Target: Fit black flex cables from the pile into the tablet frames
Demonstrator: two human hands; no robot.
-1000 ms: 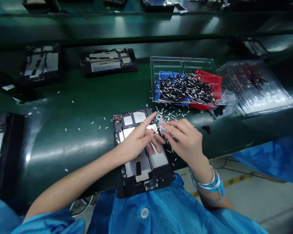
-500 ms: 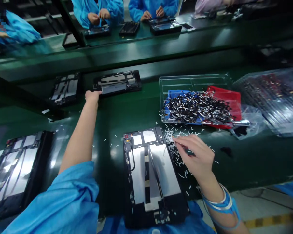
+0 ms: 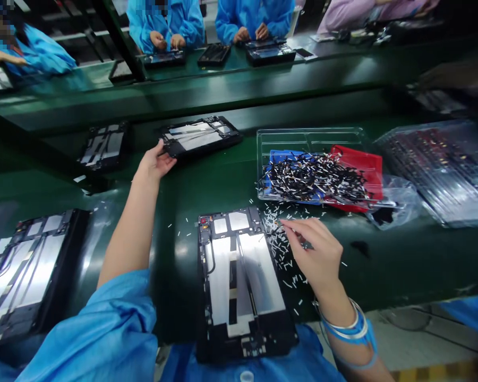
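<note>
My left hand (image 3: pixel 154 162) reaches to the back of the bench and grips the near left corner of an opened tablet (image 3: pixel 201 133), which lies slantwise with its silver insides up. Close to my body lies another opened tablet (image 3: pixel 263 276), lengthwise, with bright silver panels and a dark strip down its middle. Just right of its upper edge, my right hand (image 3: pixel 316 246) is closed in a pinch above scattered small white strips (image 3: pixel 279 244). What its fingertips hold is too small to make out.
A clear plastic tray (image 3: pixel 258 164) holds a heap of small black and white strips on blue and red pieces. Stacked clear trays (image 3: pixel 454 175) stand to its right. More opened tablets lie at left (image 3: pixel 27 270) and back left (image 3: pixel 105 146). Co-workers (image 3: pixel 255 24) sit across the bench.
My left hand has turned and taken hold of the far tablet's corner; that tablet has shifted and now sits at a different slant. My right hand keeps its pinch in nearly the same place.
</note>
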